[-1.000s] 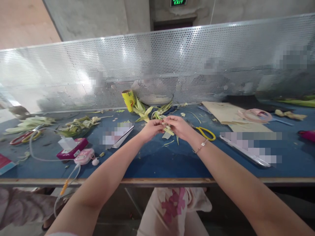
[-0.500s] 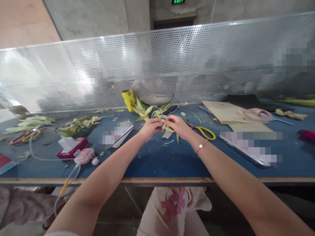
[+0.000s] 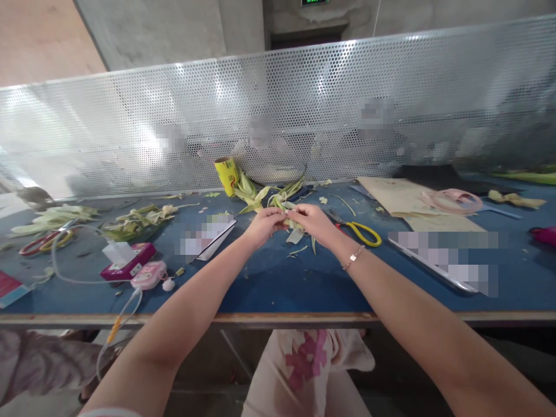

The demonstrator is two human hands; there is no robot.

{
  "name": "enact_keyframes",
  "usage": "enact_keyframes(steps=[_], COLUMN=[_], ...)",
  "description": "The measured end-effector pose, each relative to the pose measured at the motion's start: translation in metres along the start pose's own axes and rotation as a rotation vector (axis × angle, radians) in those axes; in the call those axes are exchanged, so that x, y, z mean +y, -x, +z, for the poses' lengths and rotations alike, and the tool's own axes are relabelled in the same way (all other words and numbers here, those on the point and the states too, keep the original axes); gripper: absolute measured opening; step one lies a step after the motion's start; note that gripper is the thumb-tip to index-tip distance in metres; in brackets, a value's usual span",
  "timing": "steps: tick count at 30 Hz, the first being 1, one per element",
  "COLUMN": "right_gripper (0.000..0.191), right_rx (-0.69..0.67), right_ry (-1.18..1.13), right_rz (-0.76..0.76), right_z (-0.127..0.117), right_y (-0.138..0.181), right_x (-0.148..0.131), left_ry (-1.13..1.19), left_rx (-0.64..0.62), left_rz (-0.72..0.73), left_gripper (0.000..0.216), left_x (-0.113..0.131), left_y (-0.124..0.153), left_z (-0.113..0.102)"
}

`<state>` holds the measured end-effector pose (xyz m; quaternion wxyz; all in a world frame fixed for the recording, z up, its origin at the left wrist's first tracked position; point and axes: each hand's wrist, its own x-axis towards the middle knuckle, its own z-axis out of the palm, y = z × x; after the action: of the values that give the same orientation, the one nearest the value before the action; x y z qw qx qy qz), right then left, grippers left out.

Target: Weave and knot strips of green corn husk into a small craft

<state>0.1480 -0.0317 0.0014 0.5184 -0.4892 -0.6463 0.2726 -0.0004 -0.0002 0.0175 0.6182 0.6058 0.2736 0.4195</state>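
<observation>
Both my hands meet over the middle of the blue table (image 3: 278,284). My left hand (image 3: 262,225) and my right hand (image 3: 315,223) pinch a pale green leaf strip (image 3: 296,233) between their fingertips; its loose end hangs down toward the table. A bracelet sits on my right wrist. Just behind my hands lies a heap of green leaf strips (image 3: 264,197). Yellow-handled scissors (image 3: 362,232) lie right beside my right hand.
A yellow roll (image 3: 227,175) stands at the back by the perforated metal screen (image 3: 278,116). At left lie leaf piles (image 3: 139,219), red scissors (image 3: 41,243), a pink box (image 3: 128,263) and a cabled device (image 3: 149,275). Brown paper (image 3: 403,200) and a pink ring (image 3: 454,201) lie right.
My hands have drawn slightly further away from me, toward the leaf heap, still working the same strip. Nothing else on the table has moved.
</observation>
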Motion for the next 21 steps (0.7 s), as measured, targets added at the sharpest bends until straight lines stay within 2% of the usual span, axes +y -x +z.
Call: enact_keyframes(steps=[3, 7, 11, 21], right_gripper=[0.038, 0.040, 0.042, 0.042], right_rx=[0.040, 0.083, 0.101, 0.159], right_ry=[-0.081, -0.279, -0.400, -0.402], right_rz=[0.052, 0.164, 0.199, 0.253], right_z=[0.0009, 0.0031, 0.0043, 0.0068], right_y=[-0.0008, -0.0024, -0.0047, -0.0043], right_x=[-0.0006, -0.0015, 0.0009, -0.0016], left_ry=[-0.047, -0.227, -0.278, -0.342], left_rx=[-0.056, -0.126, -0.166, -0.071], left_rz=[0.048, 0.185, 0.283, 0.272], left_gripper=[0.015, 0.017, 0.020, 0.017], left_x=[-0.0012, -0.0052, -0.0086, -0.0056], left_y=[-0.0002, -0.0016, -0.0033, 0.0027], left_z=[-0.0018, -0.0037, -0.0036, 0.0043])
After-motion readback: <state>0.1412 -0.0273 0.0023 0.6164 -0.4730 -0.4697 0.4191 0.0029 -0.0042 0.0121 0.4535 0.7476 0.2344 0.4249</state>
